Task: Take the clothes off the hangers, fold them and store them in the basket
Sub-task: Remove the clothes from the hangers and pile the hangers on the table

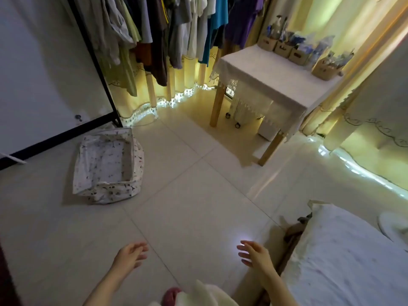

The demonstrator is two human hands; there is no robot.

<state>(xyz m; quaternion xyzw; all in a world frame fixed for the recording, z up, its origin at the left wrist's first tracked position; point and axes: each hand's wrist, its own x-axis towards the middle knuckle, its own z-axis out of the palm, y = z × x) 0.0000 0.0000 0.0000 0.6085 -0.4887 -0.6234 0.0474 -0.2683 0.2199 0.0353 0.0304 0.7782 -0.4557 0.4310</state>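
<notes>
Left hand [130, 257] and right hand [254, 253] hover spread and empty above the floor [187, 195]; basket [110, 192] lies at ten o'clock; clothes [154, 29] hang at twelve, probably light and limp, best gripped at the shoulders

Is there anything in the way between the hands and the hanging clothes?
Nothing visible. Only open floor lies between the left hand, the right hand and the clothes. The basket sits off to the left and the table off to the right, both beside the path.
</notes>
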